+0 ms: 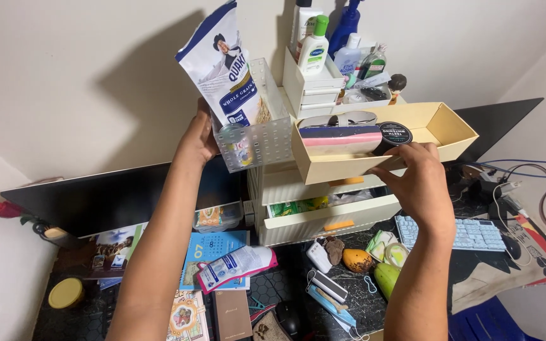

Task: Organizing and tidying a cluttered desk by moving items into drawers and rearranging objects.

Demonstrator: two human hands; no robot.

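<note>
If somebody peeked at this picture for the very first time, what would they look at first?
Probably the two raised hands in the middle. The left hand holds a clear plastic basket with a tall white-and-blue food bag poking out, and the right hand grips a cream cardboard tray holding a black round tin. Below them lies a crowded dark desk, with a green mango beside a pale keyboard.

Bright, frontal light; a hard dark shadow on the wall point(127, 82); sharp focus; edges bowed.
</note>
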